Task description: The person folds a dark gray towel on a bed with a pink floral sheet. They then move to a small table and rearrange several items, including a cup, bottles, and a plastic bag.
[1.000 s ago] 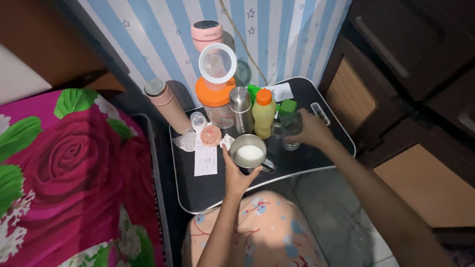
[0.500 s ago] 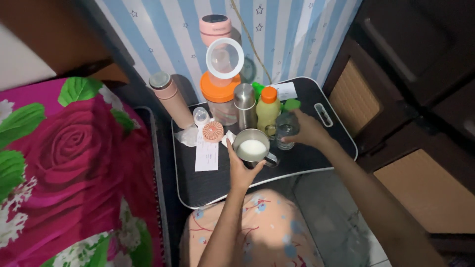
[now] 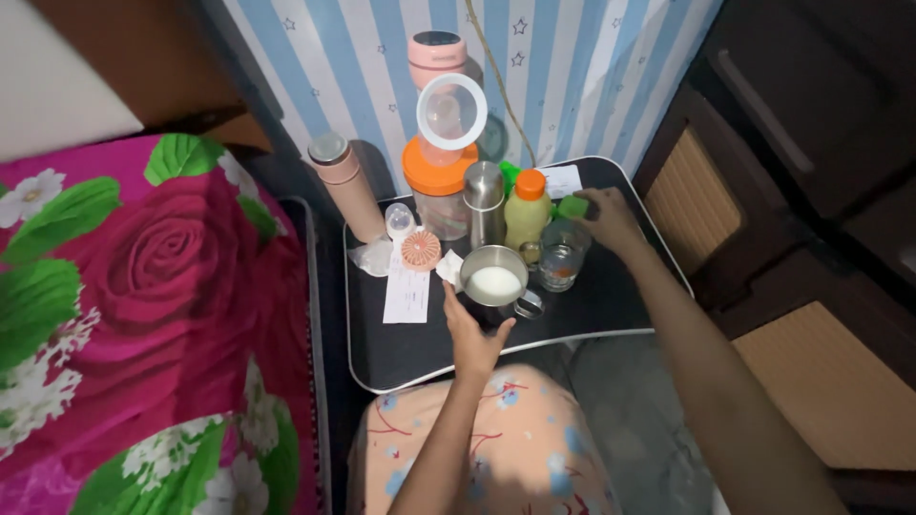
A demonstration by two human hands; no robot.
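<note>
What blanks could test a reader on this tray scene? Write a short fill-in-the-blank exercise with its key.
The left hand holds a steel mug filled with a ____ liquid.
The right hand touches a small ____ object behind the clear glass.
The yellow bottle has an ____ cap.

Missing words: white; green; orange

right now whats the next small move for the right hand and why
Probably close the right hand on the green object and lift it: the fingers already rest on it behind the glass, while the left hand steadies the steel mug of milk.
</note>
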